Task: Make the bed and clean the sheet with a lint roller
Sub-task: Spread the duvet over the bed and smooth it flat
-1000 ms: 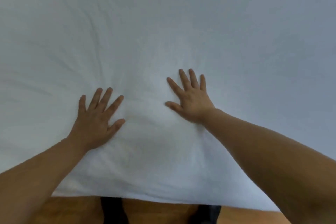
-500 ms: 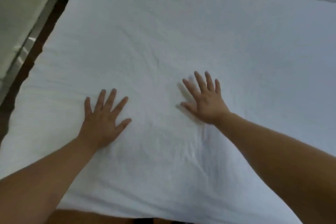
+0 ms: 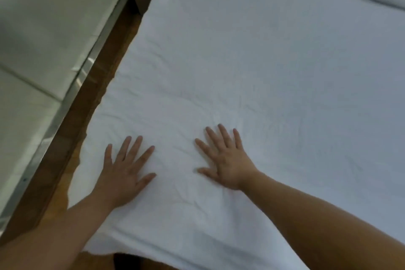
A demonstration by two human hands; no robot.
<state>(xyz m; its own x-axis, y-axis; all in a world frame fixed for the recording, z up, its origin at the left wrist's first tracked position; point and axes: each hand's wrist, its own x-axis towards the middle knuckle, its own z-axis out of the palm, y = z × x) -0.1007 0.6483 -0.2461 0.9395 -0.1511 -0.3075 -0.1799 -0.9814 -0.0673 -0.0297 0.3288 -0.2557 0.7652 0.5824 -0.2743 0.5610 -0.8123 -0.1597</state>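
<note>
White sheet (image 3: 252,68) lies flat under both my palms, left hand (image 3: 125,171) and right hand (image 3: 225,162) spread, gripping nothing; they have slid toward the sheet's left edge, smoothing before any lint rolling.

Just two bare forearms coming in from the bottom edge, no sleeves visible on either one. The left hand (image 3: 122,173) and right hand (image 3: 225,162) have no rings, watch or gloves, and the fingernails look short and plain.
</note>
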